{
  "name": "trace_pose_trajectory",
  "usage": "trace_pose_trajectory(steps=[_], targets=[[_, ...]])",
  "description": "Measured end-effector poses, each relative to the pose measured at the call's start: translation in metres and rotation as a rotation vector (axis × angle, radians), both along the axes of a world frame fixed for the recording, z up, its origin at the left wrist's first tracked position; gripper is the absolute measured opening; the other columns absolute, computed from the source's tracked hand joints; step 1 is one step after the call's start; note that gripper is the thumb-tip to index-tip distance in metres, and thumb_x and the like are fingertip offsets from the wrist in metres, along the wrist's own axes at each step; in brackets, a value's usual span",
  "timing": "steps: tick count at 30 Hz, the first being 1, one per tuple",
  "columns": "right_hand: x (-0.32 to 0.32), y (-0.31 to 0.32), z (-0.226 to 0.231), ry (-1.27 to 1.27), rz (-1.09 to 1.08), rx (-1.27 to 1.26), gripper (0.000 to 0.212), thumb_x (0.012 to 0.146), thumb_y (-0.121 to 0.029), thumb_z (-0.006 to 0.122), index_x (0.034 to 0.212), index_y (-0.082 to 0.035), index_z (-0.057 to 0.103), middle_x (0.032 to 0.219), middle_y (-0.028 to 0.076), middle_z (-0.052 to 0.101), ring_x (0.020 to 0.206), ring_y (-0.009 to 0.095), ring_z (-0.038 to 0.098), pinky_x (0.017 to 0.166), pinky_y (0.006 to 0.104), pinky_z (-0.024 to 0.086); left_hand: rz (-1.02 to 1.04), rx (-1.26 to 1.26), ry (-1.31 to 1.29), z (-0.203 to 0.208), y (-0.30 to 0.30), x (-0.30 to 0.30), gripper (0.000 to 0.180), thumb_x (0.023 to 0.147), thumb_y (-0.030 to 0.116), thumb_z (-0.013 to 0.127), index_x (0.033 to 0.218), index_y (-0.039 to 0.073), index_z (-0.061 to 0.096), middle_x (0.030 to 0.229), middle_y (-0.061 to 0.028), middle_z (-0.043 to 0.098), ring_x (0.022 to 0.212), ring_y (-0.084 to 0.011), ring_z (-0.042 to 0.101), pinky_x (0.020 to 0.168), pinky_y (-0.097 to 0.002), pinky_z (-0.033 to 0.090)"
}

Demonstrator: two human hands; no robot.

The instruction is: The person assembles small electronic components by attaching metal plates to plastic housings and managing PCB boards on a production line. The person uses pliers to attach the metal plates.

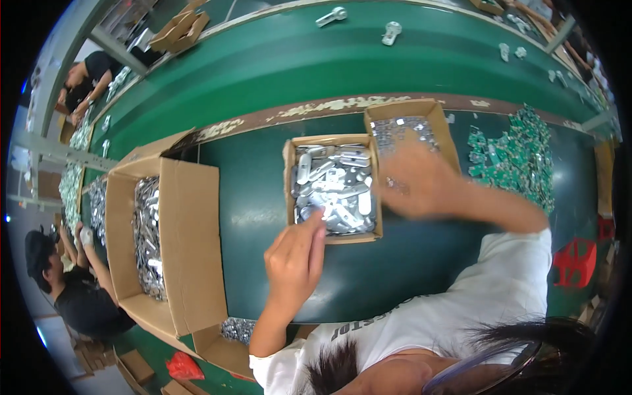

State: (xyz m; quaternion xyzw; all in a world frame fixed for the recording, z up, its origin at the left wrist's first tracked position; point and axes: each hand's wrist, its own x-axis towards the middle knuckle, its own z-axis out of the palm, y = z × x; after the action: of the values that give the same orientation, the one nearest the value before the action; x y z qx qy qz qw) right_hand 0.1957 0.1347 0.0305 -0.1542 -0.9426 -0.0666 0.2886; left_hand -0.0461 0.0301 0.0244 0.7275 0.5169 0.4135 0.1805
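Observation:
A small cardboard box [288, 191] stands in front of me, filled with shiny silver elongated metal casings [339, 184]. My left hand [293, 260] is at its near edge, thumb and fingers pressed together over the casings; what they pinch, if anything, I cannot make out. To the right stands a second shallow cardboard box [444, 135] with many small grey metal pieces [418, 125]. My right hand [418, 178] is over the near part of that second box, smeared by motion, so its fingers and anything in them cannot be read.
A pile of green circuit boards [517, 155] lies at the right. On the left is a large open carton [191, 243] of metal parts. Beyond the ledge runs a green conveyor belt [276, 79] with a few scattered parts. Co-workers [79, 283] sit at the far left.

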Motion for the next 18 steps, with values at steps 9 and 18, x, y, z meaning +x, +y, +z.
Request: trace_pose_trajectory(steps=[9,18], targets=[[0.015,-0.078,-0.062,0.117,-0.099,-0.079,0.019,0.067,-0.013,0.064,0.084,-0.007,0.064,0.072,0.002,0.045,0.065,0.017,0.046,0.055,0.0299,0.037,-0.024,0.237,0.349,-0.031,0.02,0.019,0.028,0.074,-0.002,0.065,0.102,0.003,0.065,0.083,-0.0086,0.059,0.077,-0.0265,0.054,0.068,-0.0368,0.046],[0.023,-0.069,-0.079,0.078,-0.015,-0.302,0.012,0.077,-0.019,0.058,0.079,-0.009,0.052,0.081,0.006,0.044,0.078,0.021,0.049,0.063,0.0335,0.04,-0.212,0.154,0.422,-0.027,0.018,0.021,0.023,0.077,0.004,0.066,0.1,0.004,0.067,0.073,-0.0082,0.057,0.066,-0.0236,0.054,0.06,-0.0344,0.045]])
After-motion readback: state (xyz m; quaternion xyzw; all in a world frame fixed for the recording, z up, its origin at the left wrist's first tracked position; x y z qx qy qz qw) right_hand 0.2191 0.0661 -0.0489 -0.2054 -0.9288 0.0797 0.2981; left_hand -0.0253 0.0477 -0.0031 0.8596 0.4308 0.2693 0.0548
